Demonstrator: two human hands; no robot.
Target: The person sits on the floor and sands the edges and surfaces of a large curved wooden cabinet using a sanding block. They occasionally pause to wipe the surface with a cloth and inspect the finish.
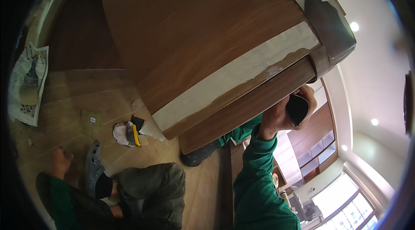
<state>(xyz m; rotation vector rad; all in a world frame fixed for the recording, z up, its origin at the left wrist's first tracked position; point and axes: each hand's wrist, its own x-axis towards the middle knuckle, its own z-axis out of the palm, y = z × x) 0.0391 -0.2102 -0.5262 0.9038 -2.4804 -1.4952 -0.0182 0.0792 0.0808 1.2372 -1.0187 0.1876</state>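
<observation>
My right hand (283, 115), in a green sleeve, is raised at the underside of a brown wood-grain edge board (250, 109). Its fingers curl round a dark oval-ended thing (297, 110); I cannot make out its kind. Above the board stands a large brown panel (203, 31), crossed by a pale strip (242, 72) with a ragged brown lower border. My left hand (62, 160) hangs low over the floor at the far left, its fingers curled in and nothing visible in them.
On the floor lie a white wad with a yellow-edged tool (129, 135) and, further left, a newspaper sheet (41, 87) carrying a brush-like tool. My bent leg (151, 191) and grey clog (94, 169) are below. A dark rounded piece (328, 26) caps the panel's right end.
</observation>
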